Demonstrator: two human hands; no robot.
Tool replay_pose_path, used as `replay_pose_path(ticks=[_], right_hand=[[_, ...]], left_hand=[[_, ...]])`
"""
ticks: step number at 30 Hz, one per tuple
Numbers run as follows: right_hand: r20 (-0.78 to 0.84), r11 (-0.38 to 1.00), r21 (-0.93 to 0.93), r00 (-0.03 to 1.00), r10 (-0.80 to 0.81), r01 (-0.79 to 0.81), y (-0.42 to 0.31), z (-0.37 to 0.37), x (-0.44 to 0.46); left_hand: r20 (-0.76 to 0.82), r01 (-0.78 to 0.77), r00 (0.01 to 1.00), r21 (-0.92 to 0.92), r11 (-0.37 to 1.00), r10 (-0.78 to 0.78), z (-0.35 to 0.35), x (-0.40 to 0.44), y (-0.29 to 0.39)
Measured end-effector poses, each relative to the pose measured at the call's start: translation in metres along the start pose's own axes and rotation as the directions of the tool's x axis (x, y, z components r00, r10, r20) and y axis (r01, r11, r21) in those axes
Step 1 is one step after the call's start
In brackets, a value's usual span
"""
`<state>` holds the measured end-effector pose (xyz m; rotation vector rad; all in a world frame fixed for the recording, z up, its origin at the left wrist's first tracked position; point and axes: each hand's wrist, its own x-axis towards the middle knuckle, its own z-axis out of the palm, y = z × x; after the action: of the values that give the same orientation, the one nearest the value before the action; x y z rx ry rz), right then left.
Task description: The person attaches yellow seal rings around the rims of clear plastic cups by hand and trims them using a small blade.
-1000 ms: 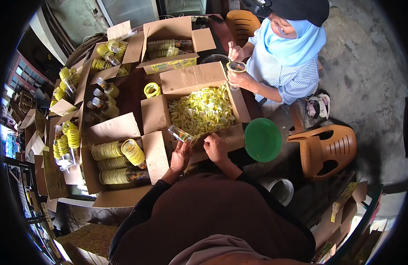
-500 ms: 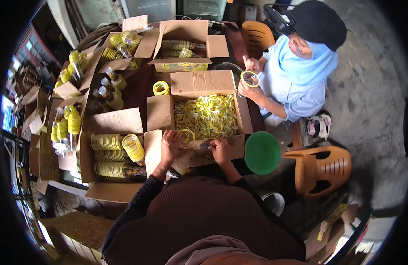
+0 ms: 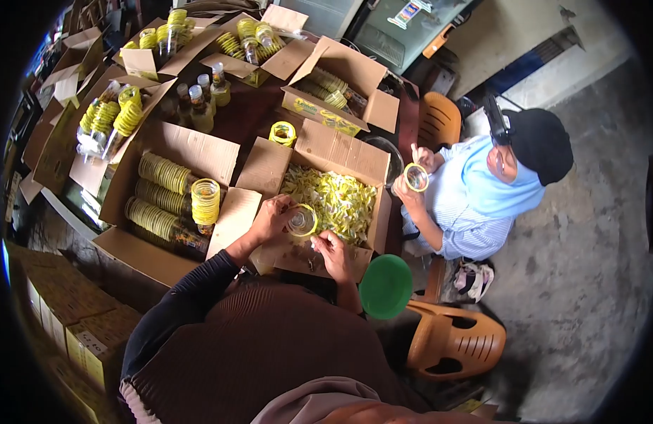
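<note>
My left hand point(image 3: 271, 215) grips a clear plastic cup point(image 3: 301, 221) with a yellow rim, its round mouth facing the camera. Just right of the cup is my right hand point(image 3: 331, 251), its fingers pinched together; whatever is between them is too small to tell. Both hands are over the near side of an open cardboard box point(image 3: 344, 148) filled with small yellow and white packets point(image 3: 333, 201). Left of it, another open box point(image 3: 196, 146) holds rows of stacked yellow-rimmed cups point(image 3: 153, 219).
A co-worker point(image 3: 475, 191) at the right holds a yellow-rimmed cup point(image 3: 416, 177). A green basin point(image 3: 385, 286) and an orange chair point(image 3: 461, 343) stand near my right arm. More boxes of cups point(image 3: 326, 102) and several bottles point(image 3: 201, 109) are at the back left.
The view has swung round. The cup in my left hand, first lying sideways, now shows its open mouth. My right hand remains beside it.
</note>
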<state>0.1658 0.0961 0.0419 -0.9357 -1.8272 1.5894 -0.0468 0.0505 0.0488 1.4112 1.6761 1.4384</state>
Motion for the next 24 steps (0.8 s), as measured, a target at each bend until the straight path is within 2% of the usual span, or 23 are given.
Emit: replay_pose_path(ticks=[2, 5, 6, 8, 9, 11, 12, 14, 16, 18, 20, 22, 24], right_hand=[[0.02, 0.999, 0.039, 1.0, 0.01, -0.011, -0.004, -0.005, -0.003], [-0.086, 0.998, 0.061, 0.996, 0.023, -0.017, -0.017, -0.016, -0.003], [-0.115, 0.998, -0.005, 0.991, -0.062, 0.062, -0.014, -0.021, 0.001], [-0.183, 0.982, -0.175, 0.978, -0.097, 0.065, -0.009, -0.03, 0.006], [-0.189, 0.982, -0.177, 0.977, -0.095, 0.062, -0.018, -0.03, 0.006], [-0.193, 0.919, -0.386, 0.968, -0.159, 0.074, -0.035, -0.027, 0.008], [-0.198, 0.919, -0.387, 0.967, -0.16, 0.073, -0.032, -0.027, 0.012], [-0.159, 0.988, -0.142, 0.984, -0.076, 0.053, -0.023, -0.024, 0.018], [-0.129, 0.986, -0.163, 0.99, -0.051, 0.03, -0.031, -0.016, 0.02], [-0.098, 0.964, 0.265, 0.995, 0.028, -0.001, -0.033, -0.005, 0.023], [-0.08, 0.977, 0.213, 0.996, 0.047, -0.029, -0.04, -0.004, 0.021], [-0.042, 0.966, 0.245, 0.995, 0.091, -0.077, -0.04, -0.006, 0.021], [-0.081, 0.949, 0.298, 0.987, 0.137, -0.107, -0.04, -0.004, 0.02]], left_hand=[[-0.012, -0.009, 1.0, 0.038, 0.999, 0.01, -0.011, 0.004, 0.002], [-0.022, 0.02, 1.0, 0.036, 0.999, -0.019, -0.026, 0.007, 0.011], [-0.02, 0.02, 1.0, 0.033, 0.999, -0.019, -0.028, 0.006, 0.012], [0.041, -0.001, 0.999, -0.069, 0.998, 0.004, -0.03, 0.006, 0.014], [0.046, -0.001, 0.999, -0.073, 0.997, 0.005, -0.029, 0.005, 0.015], [0.068, -0.004, 0.998, -0.211, 0.977, 0.019, -0.025, 0.004, 0.019], [0.072, -0.007, 0.997, -0.213, 0.977, 0.023, -0.025, 0.005, 0.022], [0.105, -0.095, 0.989, -0.093, 0.991, 0.105, -0.025, 0.006, 0.028], [0.127, -0.12, 0.984, -0.055, 0.991, 0.126, -0.022, 0.006, 0.027], [0.15, -0.151, 0.977, -0.015, 0.988, 0.152, -0.021, 0.008, 0.029], [0.146, -0.233, 0.963, 0.029, 0.972, 0.226, -0.02, 0.009, 0.035], [0.155, -0.219, 0.965, 0.023, 0.976, 0.212, -0.02, 0.009, 0.037], [0.15, -0.194, 0.969, -0.018, 0.981, 0.194, -0.019, 0.01, 0.039]])
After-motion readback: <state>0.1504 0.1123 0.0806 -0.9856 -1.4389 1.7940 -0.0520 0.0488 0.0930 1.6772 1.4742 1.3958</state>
